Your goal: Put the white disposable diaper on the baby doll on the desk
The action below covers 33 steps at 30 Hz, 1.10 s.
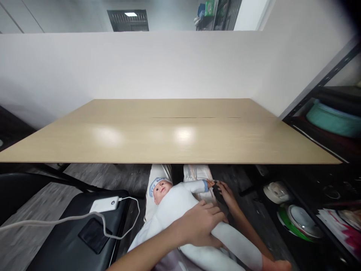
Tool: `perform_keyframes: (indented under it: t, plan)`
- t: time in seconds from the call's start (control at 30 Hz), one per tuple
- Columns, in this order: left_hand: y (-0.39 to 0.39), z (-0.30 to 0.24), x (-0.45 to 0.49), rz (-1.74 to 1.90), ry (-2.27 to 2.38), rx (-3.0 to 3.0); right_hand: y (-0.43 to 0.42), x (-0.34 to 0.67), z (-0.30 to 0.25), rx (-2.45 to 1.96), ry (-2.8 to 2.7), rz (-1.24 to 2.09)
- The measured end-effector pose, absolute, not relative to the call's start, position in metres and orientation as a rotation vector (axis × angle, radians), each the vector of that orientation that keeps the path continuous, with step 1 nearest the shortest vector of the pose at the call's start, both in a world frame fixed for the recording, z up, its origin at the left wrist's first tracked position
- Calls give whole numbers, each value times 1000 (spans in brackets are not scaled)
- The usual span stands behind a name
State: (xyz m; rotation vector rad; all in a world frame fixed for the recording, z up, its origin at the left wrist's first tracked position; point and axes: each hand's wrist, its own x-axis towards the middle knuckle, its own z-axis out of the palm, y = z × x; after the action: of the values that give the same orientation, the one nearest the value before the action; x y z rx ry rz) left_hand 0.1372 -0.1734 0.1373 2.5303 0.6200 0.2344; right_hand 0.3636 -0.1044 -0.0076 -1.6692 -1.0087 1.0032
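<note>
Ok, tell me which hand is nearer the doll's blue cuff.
Right: the right hand is just past the blue cuff; the left hand rests on the doll, farther away.

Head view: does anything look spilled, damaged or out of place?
Nothing looks spilled, and the doll looks undamaged where it shows. A thin dark line runs partway across the tabletop; seam or crack, I can't tell. The white cable loops loosely over the chair, a bit untidy.

Pale wood-finish rectangular tabletop point(141, 111), glossy, blurred white highlights point(184, 133) on its surface; far edge against plain white wall point(169, 64). Above wall: bright rectangular light point(131, 14) within dark slatted panel point(141, 23). Below: dark grey wood-grained floor point(90, 175). At left, black padded chair point(62, 246); at right, black slotted-metal shelving point(323, 82).
</note>
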Motion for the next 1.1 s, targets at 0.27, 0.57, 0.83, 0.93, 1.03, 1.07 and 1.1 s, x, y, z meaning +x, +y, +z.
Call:
perform_keyframes:
  t: [0.27,0.57,0.83,0.93,1.03,1.07,1.1]
  plan:
    - [-175,141,135,307,614,2473,-103,348,66,-1269,-1995,826]
    - [-196,181,100,591,655,2107,-60,246,124,-990,-2652,854]
    - [-248,162,7,1905,1335,1948,-102,229,203,-844,-2234,907]
    - [-242,145,-18,1954,1612,1993,-117,245,220,-866,-1939,935]
    - [-217,153,-31,1372,1620,1989,-121,258,223,-936,-1664,887]
    - [-205,159,-33,1233,1566,1938,-119,261,221,-964,-1590,855]
    - [-193,167,-33,1133,1508,1895,-116,264,219,-994,-1527,825]
